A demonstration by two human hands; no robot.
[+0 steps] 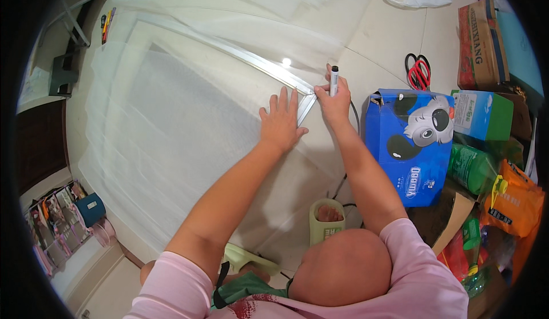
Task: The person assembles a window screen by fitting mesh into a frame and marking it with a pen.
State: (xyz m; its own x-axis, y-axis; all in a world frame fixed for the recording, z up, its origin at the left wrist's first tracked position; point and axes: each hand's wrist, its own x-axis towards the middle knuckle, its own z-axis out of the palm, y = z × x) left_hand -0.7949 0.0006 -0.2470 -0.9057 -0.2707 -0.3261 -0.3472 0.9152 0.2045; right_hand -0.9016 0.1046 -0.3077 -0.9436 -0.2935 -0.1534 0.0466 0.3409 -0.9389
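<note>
A silver metal frame [243, 56] lies on the floor with sheer white mesh [117, 84] spread around and over it. My left hand [280, 124] rests flat beside the frame's near corner, fingers spread, fingertips at the metal bar. At that same corner is my right hand [336, 104], closed around a marker [334, 80] with a black end pointing up. Its thumb and finger touch or nearly touch the metal corner; the marker's lower end is hidden by the hand. A grey panel-like area [189, 84] shows under the mesh.
A blue cardboard box [409, 170] stands right of my right arm, with red-and-black scissors [419, 73] beyond it. Boxes and a green bottle [470, 167] crowd the right side. A dark cable [343, 184] runs near my slippered foot [327, 222]. Small tools [107, 24] lie far left.
</note>
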